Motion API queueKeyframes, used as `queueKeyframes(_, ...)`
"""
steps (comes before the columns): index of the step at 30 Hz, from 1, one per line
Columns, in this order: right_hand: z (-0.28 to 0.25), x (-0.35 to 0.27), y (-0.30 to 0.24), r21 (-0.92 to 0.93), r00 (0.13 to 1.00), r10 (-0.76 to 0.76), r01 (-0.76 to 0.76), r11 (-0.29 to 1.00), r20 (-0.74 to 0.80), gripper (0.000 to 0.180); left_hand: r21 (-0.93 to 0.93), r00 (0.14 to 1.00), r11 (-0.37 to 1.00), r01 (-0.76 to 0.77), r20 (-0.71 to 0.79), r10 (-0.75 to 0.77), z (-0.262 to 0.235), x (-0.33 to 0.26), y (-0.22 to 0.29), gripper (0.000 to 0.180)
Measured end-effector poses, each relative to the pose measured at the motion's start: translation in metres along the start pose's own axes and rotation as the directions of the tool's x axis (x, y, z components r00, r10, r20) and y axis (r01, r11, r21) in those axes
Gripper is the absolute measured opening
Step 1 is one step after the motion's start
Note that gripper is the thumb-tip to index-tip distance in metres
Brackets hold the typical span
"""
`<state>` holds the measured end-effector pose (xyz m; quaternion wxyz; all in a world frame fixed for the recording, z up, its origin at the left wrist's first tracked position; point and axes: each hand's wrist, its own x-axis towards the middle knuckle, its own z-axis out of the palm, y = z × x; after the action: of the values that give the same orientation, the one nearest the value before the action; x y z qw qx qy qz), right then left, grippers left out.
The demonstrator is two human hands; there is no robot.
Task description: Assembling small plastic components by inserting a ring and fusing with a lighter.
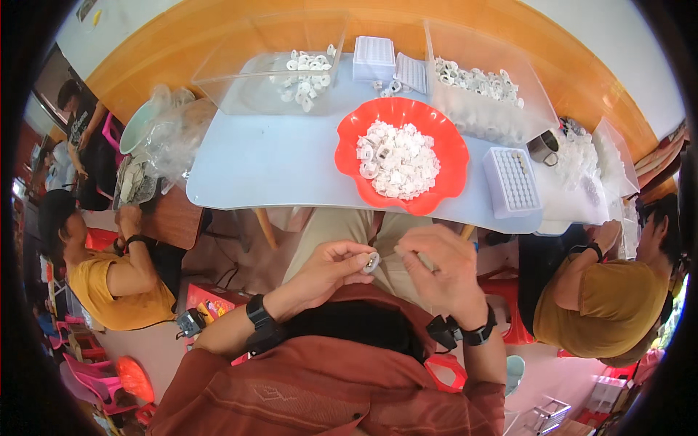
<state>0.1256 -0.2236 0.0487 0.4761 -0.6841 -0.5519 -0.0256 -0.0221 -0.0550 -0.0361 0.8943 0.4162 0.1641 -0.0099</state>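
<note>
The left hand point(336, 263) pinches a small white ring point(372, 261) between thumb and fingertips, held over the person's lap, below the near edge of the pale blue surface point(276, 163) and well apart from the red bowl point(347, 131) of similar white pieces. The right hand point(440, 261) is closed, fingers curled together just beside the ring; it seems to hold something thin, but what it is cannot be told.

The likeliest slip, as I judge it, is a drop: the ring is tiny, gripped only at its edge, and nothing lies under it but lap and floor, so a loosened pinch or a nudge from the right hand would send it down and out of reach.

The ring appears tilted, its open face turned roughly toward the right hand; being round and flat, it shows no clear long axis at this size.
</note>
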Motion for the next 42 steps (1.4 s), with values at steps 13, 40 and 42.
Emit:
queueKeyframes(13,-0.003,0.092,0.057,-0.389,0.888,0.193,-0.017,0.921,0.417,0.031,-0.058,1.0,0.998,-0.017,0.018,0.018,-0.018,-0.012,0.007,0.021)
queueKeyframes(40,0.011,0.097,0.091,-0.054,0.9,0.382,-0.379,0.924,0.209,0.014,-0.121,0.999,0.993,-0.01,0.029,0.014,-0.034,0.006,0.031,0.021)
queueKeyframes(42,0.012,0.092,0.094,-0.025,0.9,0.39,-0.393,0.919,0.195,0.015,-0.118,1.0,0.993,-0.005,0.027,0.008,-0.033,0.007,0.033,0.021)
